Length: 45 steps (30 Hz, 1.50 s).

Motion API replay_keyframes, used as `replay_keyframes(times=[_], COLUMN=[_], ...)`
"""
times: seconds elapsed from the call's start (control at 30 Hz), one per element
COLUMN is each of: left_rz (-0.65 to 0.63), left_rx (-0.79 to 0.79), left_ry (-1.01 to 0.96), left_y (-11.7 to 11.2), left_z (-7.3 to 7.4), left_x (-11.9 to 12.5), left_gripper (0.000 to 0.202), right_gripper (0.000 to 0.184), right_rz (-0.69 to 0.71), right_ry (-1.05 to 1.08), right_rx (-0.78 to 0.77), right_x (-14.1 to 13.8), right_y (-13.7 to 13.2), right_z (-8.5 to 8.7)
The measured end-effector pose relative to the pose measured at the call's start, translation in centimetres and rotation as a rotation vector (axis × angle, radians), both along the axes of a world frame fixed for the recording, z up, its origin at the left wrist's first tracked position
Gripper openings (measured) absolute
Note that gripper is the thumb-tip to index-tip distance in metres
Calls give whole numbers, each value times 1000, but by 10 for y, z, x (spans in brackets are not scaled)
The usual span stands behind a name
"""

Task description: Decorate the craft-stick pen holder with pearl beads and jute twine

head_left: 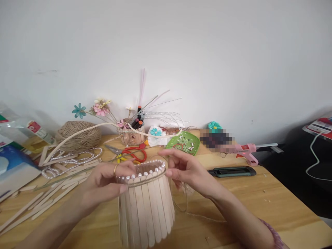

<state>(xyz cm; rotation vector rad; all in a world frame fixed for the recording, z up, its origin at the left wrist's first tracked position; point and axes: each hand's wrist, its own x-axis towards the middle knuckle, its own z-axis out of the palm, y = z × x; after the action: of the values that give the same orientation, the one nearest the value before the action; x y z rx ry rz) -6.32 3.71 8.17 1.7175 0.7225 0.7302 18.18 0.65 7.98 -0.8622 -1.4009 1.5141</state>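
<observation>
Head view: both hands hold a craft-stick holder point(146, 211) near the middle of the table's near edge, its mouth tipped toward the camera. A row of pearl beads point(141, 174) runs round its rim. The left hand point(109, 181), with a ring on one finger, is curled tight round the rim's left side. The right hand point(184, 169) pinches the rim's right end between thumb and fingers. A strand of twine point(185, 202) hangs just under that hand onto the table point(272, 204). Loose craft sticks point(38, 204) and pearl strings point(70, 159) lie toward the left edge. Red scissors point(132, 154), a twine ball point(79, 135) and a green dish point(184, 142) sit nearer the far edge. A pink glue gun point(246, 150) and a utility knife point(232, 171) lie to the right.
</observation>
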Motion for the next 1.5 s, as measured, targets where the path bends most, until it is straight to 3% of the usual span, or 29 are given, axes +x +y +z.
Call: replay_keyframes(times=[0.1, 0.2, 0.27, 0.4, 0.53, 1.13, 1.27, 1.37, 1.5], left_rz=[-113, -132, -111, -84, -72, -3, 55, 55, 64], left_rx=[-181, -248, -195, -5, 84, -75, -111, -36, 93], left_ry=[-111, -142, -120, 129, 275, 226, 64, 88, 335], left_y=[1, 3, 4, 0, -6, 3, 5, 3, -5], left_z=[-1, -2, 0, 11, 21, 1, -3, 6, 25], left_x=[0, 2, 3, 8, 13, 8, 5, 6, 14], left_gripper=[18, 25, 28, 24, 21, 21, 30, 41, 30], right_gripper=[27, 20, 18, 17, 19, 31, 31, 28, 26], right_rz=[141, 169, 164, 147, 133, 186, 147, 133, 126], right_ry=[83, 140, 135, 77, 65, 98, 113, 114, 97], right_rx=[-85, -129, -146, -163, -150, -95, -117, -123, -122], right_x=[6, 9, 9, 5, 2, 2, 0, -1, -2], right_y=[4, 6, 7, 7, 6, 6, 7, 7, 6], right_z=[-3, -7, -8, -7, -5, -12, -14, -14, -12])
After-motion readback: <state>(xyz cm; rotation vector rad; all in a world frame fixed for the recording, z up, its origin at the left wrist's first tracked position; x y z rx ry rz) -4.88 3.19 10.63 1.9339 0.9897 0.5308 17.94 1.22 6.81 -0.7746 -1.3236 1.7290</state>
